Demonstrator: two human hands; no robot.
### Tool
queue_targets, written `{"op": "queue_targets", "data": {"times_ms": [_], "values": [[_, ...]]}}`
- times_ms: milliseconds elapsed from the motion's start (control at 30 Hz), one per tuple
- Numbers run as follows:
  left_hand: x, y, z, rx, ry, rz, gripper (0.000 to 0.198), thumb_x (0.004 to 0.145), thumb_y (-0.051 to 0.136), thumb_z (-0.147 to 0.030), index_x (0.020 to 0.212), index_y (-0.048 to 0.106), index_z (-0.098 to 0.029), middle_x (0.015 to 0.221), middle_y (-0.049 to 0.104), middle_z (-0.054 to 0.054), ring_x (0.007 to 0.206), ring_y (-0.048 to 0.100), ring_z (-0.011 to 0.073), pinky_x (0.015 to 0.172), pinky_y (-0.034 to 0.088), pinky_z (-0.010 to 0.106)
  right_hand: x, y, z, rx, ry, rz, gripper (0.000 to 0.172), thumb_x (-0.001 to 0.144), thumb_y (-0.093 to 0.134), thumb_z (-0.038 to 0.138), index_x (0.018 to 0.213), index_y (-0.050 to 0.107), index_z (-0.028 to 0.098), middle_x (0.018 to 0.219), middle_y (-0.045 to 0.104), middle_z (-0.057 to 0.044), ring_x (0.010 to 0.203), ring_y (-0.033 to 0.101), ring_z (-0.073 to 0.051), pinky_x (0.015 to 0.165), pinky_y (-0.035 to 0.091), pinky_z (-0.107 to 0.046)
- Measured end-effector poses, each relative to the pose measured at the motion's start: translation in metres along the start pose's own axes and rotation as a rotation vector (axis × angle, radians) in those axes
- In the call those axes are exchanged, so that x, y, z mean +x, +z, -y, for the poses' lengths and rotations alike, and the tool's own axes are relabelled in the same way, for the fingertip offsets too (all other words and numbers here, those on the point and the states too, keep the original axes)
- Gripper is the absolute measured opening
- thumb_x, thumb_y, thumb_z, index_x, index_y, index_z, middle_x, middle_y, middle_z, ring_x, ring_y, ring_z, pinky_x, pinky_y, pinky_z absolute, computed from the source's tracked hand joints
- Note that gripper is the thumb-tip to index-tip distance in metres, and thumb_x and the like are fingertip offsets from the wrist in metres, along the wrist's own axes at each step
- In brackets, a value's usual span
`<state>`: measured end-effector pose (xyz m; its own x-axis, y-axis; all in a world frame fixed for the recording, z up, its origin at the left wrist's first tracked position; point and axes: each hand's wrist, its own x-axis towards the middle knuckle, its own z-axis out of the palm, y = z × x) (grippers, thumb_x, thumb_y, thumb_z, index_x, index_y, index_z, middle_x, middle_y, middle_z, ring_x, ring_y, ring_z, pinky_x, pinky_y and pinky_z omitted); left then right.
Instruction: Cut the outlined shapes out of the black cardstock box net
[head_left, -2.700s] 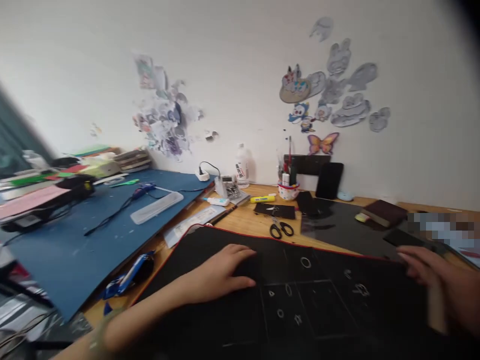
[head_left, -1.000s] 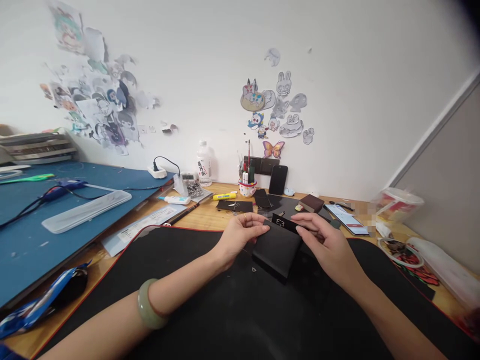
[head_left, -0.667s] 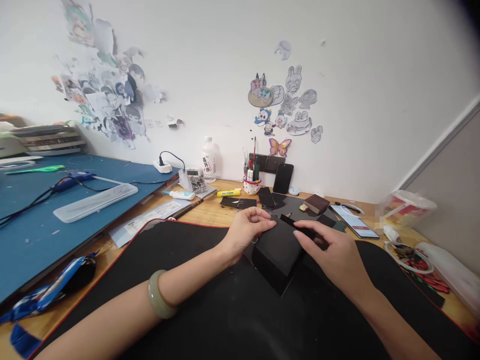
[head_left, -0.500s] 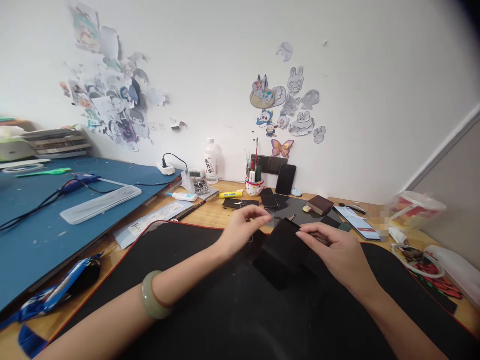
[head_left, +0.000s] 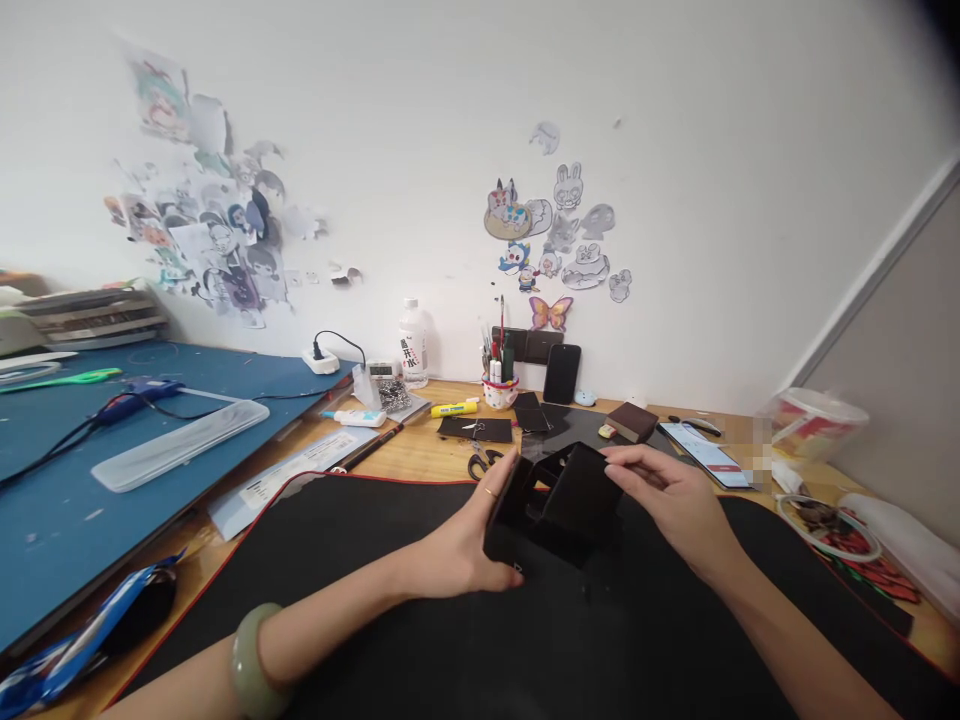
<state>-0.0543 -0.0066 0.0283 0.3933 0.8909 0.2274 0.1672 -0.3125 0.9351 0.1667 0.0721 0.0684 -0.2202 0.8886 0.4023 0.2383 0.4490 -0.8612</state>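
Note:
A black folded card box (head_left: 585,495) with a cut-out opening on its left stands tilted above the black mat (head_left: 420,640). My left hand (head_left: 465,535) grips its left panel, the thumb low in front and the fingers up along the outer side. At the upper right edge, my right hand (head_left: 667,490) pinches the card between thumb and fingertips. Black-handled scissors (head_left: 484,462) lie just behind my left hand. The inside of the box is too dark to make out fully.
Behind the mat are black card pieces (head_left: 474,429), a yellow glue stick (head_left: 454,409), a pen cup (head_left: 500,390), a standing phone (head_left: 562,374) and a brown block (head_left: 632,421). A lit phone (head_left: 705,453) and a plastic tub (head_left: 821,425) are at right; a blue mat (head_left: 202,350) covers the left.
My left hand has moved down to the box's left side and now grips it. The box has turned, showing its opening. The view has shifted slightly, and the scissors have come into sight.

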Motion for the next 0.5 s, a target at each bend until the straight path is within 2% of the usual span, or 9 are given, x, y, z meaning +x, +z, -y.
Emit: {"op": "queue_targets", "data": {"times_ms": [67, 133, 333, 500], "values": [[0.006, 0.004, 0.000, 0.113, 0.043, -0.011, 0.115, 0.056, 0.072, -0.019, 0.135, -0.011, -0.028, 0.144, -0.001, 0.007, 0.130, 0.009, 0.0307, 0.104, 0.015, 0.044, -0.002, 0.003, -0.002, 0.005, -0.014, 0.110, 0.020, 0.069, 0.061, 0.039, 0.070, 0.060, 0.019, 0.093, 0.066, -0.006, 0.089, 0.060, -0.022, 0.083, 0.047, -0.034], [0.011, 0.007, 0.004, 0.166, 0.066, -0.019, 0.122, 0.054, 0.075, -0.026, 0.133, -0.018, -0.027, 0.143, -0.011, 0.006, 0.130, -0.001, 0.0303, 0.105, 0.011, 0.044, -0.004, 0.005, -0.002, -0.007, -0.018, 0.220, 0.019, 0.072, 0.058, 0.038, 0.073, 0.059, 0.019, 0.098, 0.065, -0.007, 0.093, 0.059, -0.023, 0.083, 0.046, -0.035], [0.019, 0.012, 0.022, 0.313, 0.104, -0.080, 0.127, 0.052, 0.076, -0.036, 0.132, -0.021, -0.024, 0.142, -0.014, 0.010, 0.130, -0.011, 0.0288, 0.104, 0.005, 0.047, -0.008, 0.013, 0.000, -0.031, -0.032, 0.377, 0.015, 0.082, 0.047, 0.033, 0.077, 0.054, 0.021, 0.109, 0.060, -0.007, 0.101, 0.055, -0.020, 0.088, 0.042, -0.034], [0.020, 0.011, 0.032, 0.361, 0.150, -0.082, 0.128, 0.052, 0.076, -0.035, 0.131, -0.024, -0.024, 0.140, -0.011, 0.014, 0.129, -0.011, 0.0317, 0.103, 0.009, 0.050, -0.008, 0.022, -0.006, -0.125, -0.089, 0.412, 0.014, 0.082, 0.047, 0.031, 0.075, 0.053, 0.021, 0.116, 0.057, -0.005, 0.109, 0.049, -0.021, 0.093, 0.037, -0.038]]}}
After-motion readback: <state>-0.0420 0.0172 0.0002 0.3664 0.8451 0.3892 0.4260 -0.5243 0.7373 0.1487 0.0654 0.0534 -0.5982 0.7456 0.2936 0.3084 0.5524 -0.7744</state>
